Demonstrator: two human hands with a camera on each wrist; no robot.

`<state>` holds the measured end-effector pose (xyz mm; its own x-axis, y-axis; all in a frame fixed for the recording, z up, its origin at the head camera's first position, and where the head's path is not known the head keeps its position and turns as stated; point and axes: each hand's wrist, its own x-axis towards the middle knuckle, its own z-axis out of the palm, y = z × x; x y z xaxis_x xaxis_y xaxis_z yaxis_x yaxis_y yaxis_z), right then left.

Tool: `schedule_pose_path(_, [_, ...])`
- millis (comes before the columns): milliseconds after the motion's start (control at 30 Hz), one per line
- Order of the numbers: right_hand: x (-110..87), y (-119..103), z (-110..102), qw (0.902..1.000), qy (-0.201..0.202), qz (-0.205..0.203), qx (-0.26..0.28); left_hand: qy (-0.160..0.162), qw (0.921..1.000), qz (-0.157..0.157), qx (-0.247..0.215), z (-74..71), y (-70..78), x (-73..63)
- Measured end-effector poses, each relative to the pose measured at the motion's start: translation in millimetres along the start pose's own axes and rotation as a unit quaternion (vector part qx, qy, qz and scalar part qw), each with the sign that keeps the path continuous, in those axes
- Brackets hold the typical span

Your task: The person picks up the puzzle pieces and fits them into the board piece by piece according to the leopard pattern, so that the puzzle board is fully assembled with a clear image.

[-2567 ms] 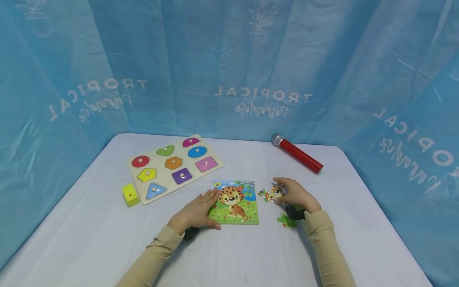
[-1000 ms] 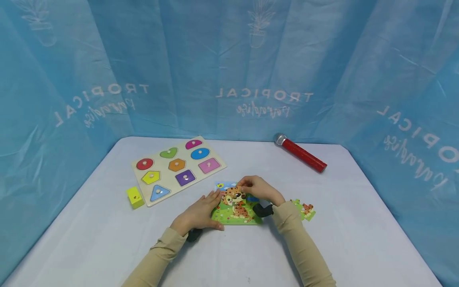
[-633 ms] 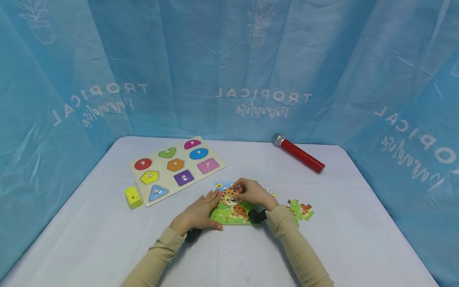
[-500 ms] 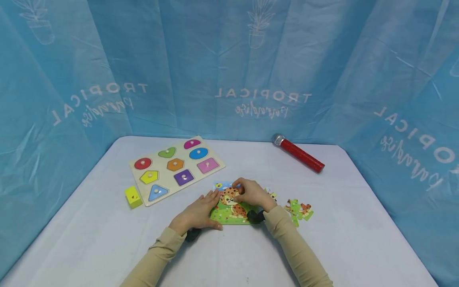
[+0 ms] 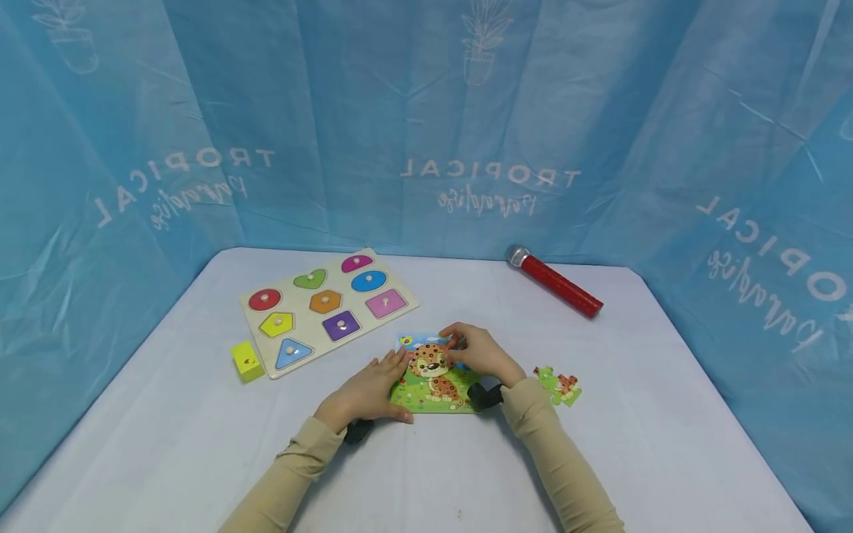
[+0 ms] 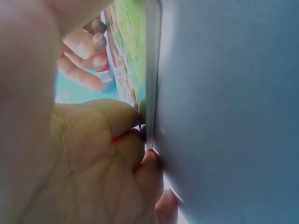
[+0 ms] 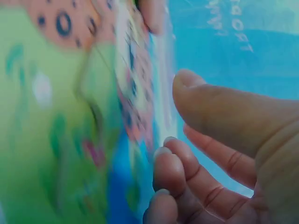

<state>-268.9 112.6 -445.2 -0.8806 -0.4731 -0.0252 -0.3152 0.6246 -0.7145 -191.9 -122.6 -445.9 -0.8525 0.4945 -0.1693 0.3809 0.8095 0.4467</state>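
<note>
A square jigsaw puzzle (image 5: 436, 389) with a leopard picture lies flat on the table. My left hand (image 5: 366, 389) rests along its left side, fingers stretched out; in the left wrist view they touch the edge of the puzzle board (image 6: 152, 70). Over the puzzle's upper right corner is my right hand (image 5: 486, 355), covering part of the picture. Seen from the right wrist, the thumb stands apart from the bent fingers (image 7: 168, 170), with no piece visible between them. Loose puzzle pieces (image 5: 558, 385), green with leopard spots, lie right of the right wrist.
Behind and left lies a wooden shape board (image 5: 303, 307) with knobbed coloured pieces. A small yellow block (image 5: 247, 361) touches or nearly touches its corner. A red microphone (image 5: 560, 285) lies at the back right of the white table (image 5: 426, 481). Blue curtains (image 5: 360, 111) enclose it.
My right hand has gone from the loose pieces to the puzzle, then shifted slightly right. The leopard's face, misaligned a second ago, now looks joined. My left hand has stayed put.
</note>
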Motion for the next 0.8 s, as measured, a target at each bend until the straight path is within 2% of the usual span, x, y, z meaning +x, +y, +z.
schedule_pose_path(200, [-13.9,19,-30,0.9990,0.035,0.020,0.021,0.000,0.9999,0.010,-0.001,0.5,-0.2,1.1])
schedule_pose_path(333, [-25.4,35,-48,0.9986,0.046,0.023,0.012,0.000,0.9999,0.010,0.003,1.0,-2.4,0.4])
schedule_pose_path(600, [-48.4,66,-67,0.9969,0.008,0.078,-0.001,-0.001,0.9998,0.019,0.001,-0.1,-2.2,1.6])
schedule_pose_path(800, [-51.2,66,-66,0.9970,-0.007,0.074,-0.019,0.003,0.9999,0.017,0.000,1.5,-4.9,2.8])
